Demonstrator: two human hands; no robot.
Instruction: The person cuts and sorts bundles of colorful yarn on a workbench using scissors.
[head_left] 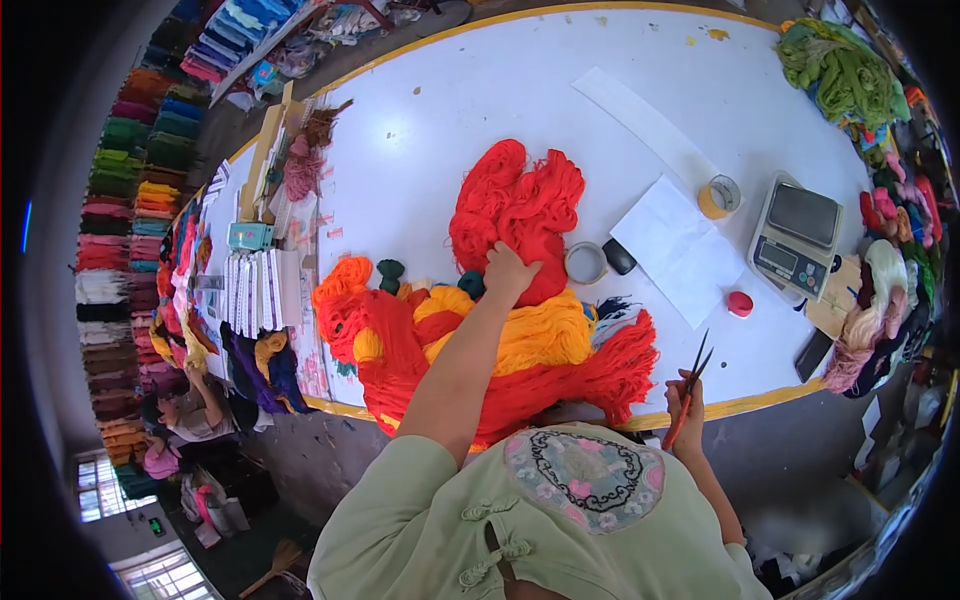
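My left hand [510, 273] reaches across the table onto a hank of bright red yarn [515, 215]; its fingers are curled on the yarn's lower part. Below my forearm lies a heap of more yarn, with an orange-yellow hank [545, 335] between red ones [530, 395] that reach the table's near edge. Small dark green yarn bundles [391, 274] sit at the heap's left. At the table edge on the right, my right hand [686, 410] is closed around the red handles of scissors [703, 358], whose dark blades point up, slightly parted.
On the white table [480, 80] are a tape roll [586, 263], black mouse [619, 257], paper sheets [675, 245], yellow tape roll [719, 197], small red container [739, 304], digital scale [797, 232] and phone [814, 356]. Green yarn [840, 75] is piled far right. Another person [195, 415] works at left.
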